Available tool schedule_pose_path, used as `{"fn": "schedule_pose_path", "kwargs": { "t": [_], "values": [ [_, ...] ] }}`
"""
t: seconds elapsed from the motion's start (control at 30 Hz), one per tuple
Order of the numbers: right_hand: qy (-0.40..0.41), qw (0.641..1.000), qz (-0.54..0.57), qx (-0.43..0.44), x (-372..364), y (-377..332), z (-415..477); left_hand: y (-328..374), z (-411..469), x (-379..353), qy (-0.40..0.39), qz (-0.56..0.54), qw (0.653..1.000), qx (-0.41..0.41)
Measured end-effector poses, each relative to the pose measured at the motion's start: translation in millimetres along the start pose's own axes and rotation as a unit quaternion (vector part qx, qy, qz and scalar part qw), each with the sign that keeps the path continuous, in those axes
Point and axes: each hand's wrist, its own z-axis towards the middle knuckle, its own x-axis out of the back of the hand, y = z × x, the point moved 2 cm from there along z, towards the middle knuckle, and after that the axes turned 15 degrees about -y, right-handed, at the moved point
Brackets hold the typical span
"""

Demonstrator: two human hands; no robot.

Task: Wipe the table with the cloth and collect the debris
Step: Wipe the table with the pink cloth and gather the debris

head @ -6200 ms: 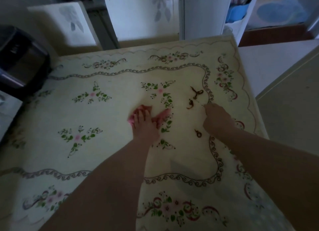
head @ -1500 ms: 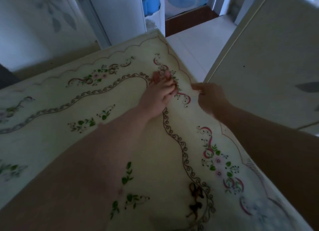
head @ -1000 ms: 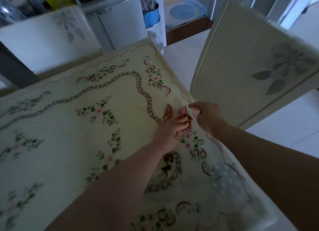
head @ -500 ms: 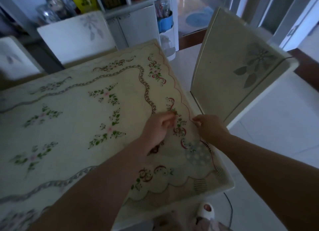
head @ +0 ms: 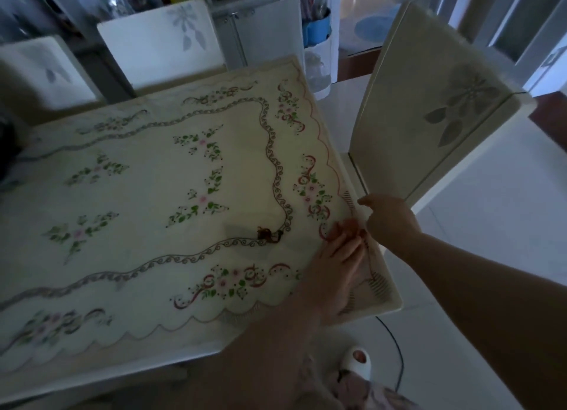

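The table (head: 147,176) has a cream top printed with flowers and scrolls. My left hand (head: 334,265) presses a pink cloth (head: 348,225) flat near the table's right edge; only a little of the cloth shows past my fingertips. My right hand (head: 389,218) hovers cupped just off that edge, beside the cloth, index finger out; whether it holds anything is hidden. A small clump of dark brown debris (head: 267,234) lies on the table to the left of the cloth.
A cream chair (head: 429,109) stands close against the table's right side. Two white chairs (head: 159,41) sit at the far side, with a cabinet and shelves behind. My slippered foot (head: 357,359) and a dark cable (head: 395,348) are on the tiled floor below.
My left hand has slid the cloth down along the right edge toward the near corner, with my right hand following beside it. The debris clump now lies left of the cloth.
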Motion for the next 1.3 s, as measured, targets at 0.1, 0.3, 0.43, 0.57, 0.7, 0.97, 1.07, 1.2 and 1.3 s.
{"fn": "schedule_pose_path", "kwargs": {
  "t": [0.1, 0.3, 0.43, 0.57, 0.7, 0.97, 1.07, 1.2, 1.3],
  "values": [
    [-0.016, 0.999, -0.016, 0.024, -14, -12, -2, -26, -6, 9, 0.018, 0.001, 0.999, 0.046],
    [-0.026, 0.998, -0.014, 0.047, -24, -22, -3, -55, -28, 34, 0.033, -0.110, 0.985, 0.132],
    [-0.034, 0.998, -0.033, 0.049, -29, -31, -2, -50, -48, 73, 0.129, -0.205, 0.960, 0.138],
    [-0.050, 0.990, -0.096, 0.092, -51, -69, 3, -100, -73, 96, 0.250, -0.254, 0.900, 0.253],
    [-0.092, 0.979, -0.128, 0.126, -81, -110, 13, -159, -137, 109, 0.311, -0.280, 0.844, 0.335],
    [-0.119, 0.961, -0.209, 0.138, -119, -161, 27, -233, -292, 57, 0.119, -0.195, 0.733, 0.641],
    [-0.141, 0.952, -0.221, 0.158, -138, -182, 31, -234, -296, 44, 0.111, -0.177, 0.756, 0.620],
    [-0.140, 0.943, -0.234, 0.191, -153, -204, 36, -249, -288, 47, 0.092, -0.156, 0.740, 0.648],
    [-0.136, 0.925, -0.298, 0.192, -158, -219, 43, -268, -284, 56, 0.081, -0.139, 0.763, 0.626]
  ]
}}
